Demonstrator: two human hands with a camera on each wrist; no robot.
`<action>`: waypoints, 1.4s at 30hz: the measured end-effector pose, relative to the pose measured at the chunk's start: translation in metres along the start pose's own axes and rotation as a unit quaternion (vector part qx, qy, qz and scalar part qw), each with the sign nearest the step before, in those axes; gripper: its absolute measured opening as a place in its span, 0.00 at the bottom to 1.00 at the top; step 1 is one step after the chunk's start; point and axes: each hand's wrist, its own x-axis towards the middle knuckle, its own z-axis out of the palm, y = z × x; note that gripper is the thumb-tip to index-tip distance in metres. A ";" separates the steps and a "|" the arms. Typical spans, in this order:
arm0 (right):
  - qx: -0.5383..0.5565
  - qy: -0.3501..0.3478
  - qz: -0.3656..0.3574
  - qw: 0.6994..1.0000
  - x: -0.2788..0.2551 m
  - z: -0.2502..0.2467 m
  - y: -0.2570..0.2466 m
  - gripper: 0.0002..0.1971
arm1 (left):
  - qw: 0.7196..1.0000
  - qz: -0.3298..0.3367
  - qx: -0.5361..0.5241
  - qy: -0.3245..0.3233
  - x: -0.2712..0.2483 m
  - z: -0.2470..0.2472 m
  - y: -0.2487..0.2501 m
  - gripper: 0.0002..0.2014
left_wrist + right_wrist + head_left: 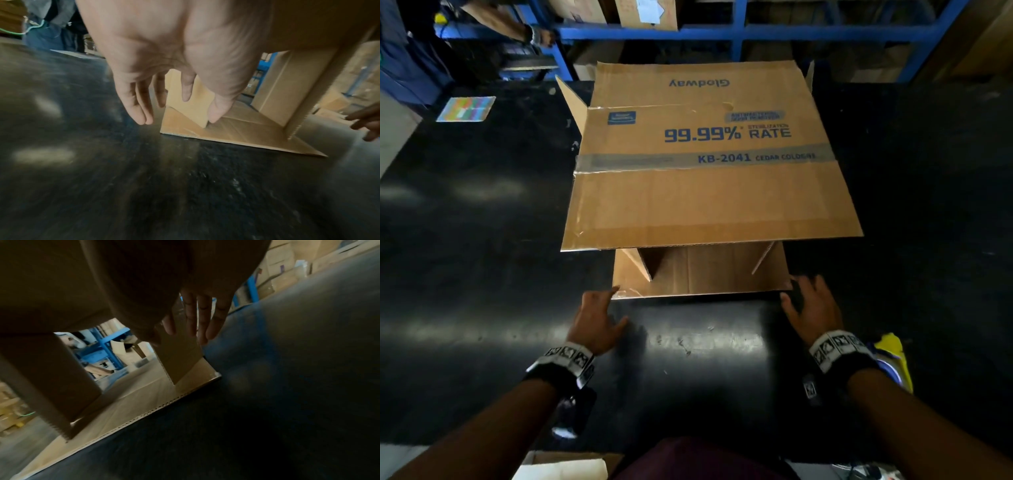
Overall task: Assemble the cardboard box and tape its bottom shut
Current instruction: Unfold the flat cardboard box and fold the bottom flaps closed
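We see a dark, scuffed tabletop (482,240) with a multicoloured card (466,109) at its far left. Blue shelving (736,34) holding cartons runs behind it, and a yellow object (893,356) lies near right.

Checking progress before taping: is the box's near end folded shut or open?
Open. The cardboard box lies on its side; its near flaps are spread and you see through.

A dark, scuffed tabletop (482,240) carries the cardboard box (709,192) lying on its side, open end toward the person, its lower flap (698,270) flat on the surface, with a colourful striped card (466,109) at the far left.
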 end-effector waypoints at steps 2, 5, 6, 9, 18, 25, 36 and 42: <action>-0.015 -0.033 0.045 0.998 0.023 0.009 0.000 0.24 | 0.999 -0.029 0.006 -0.015 0.026 0.004 0.005 0.40; -0.056 -0.078 0.058 0.994 0.051 0.023 0.005 0.31 | 0.997 -0.073 0.011 -0.021 0.056 0.012 0.010 0.41; -0.069 -0.098 0.063 0.991 0.059 0.029 0.007 0.32 | 0.996 -0.085 0.012 -0.019 0.063 0.015 0.011 0.41; -0.105 -0.168 0.070 0.978 0.080 0.048 0.013 0.37 | 0.994 -0.107 0.024 -0.025 0.080 0.025 0.012 0.42; -0.155 -0.182 0.093 0.966 0.094 0.053 0.017 0.35 | 0.991 -0.131 0.036 -0.010 0.076 0.028 0.010 0.35; 0.015 -0.108 0.092 0.990 0.072 0.020 0.012 0.33 | 0.995 -0.096 0.019 -0.002 0.065 -0.005 0.004 0.38; 0.137 0.066 0.044 0.987 0.087 -0.148 -0.071 0.19 | 0.973 0.070 -0.131 0.175 0.017 -0.153 0.073 0.15; 0.136 0.131 0.042 0.981 0.123 -0.252 -0.140 0.36 | 0.953 0.088 -0.144 0.251 0.024 -0.265 0.130 0.34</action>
